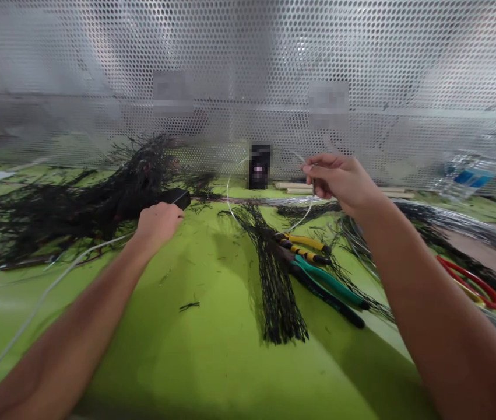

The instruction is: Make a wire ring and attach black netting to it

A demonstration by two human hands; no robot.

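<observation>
My left hand [159,223] is closed around a black block-shaped object [179,199] at the edge of a heap of black twig-like strands [112,192]. My right hand [337,178], raised at the right, pinches a thin white wire [229,201] that curves in a loose loop. Below the loop, a bundle of black braided strands [279,297] lies spread on the green table [151,350]. Against the bundle rest pliers with green and black handles [330,286] and another pair with yellow and black handles [306,248].
A perforated metal panel [230,52] stands along the back, with a small pixelated dark object [259,166] before it. Silver wires [461,219], red-handled pliers [470,283] and a plastic bottle [470,172] lie at the right. A white cord [50,286] crosses the left side.
</observation>
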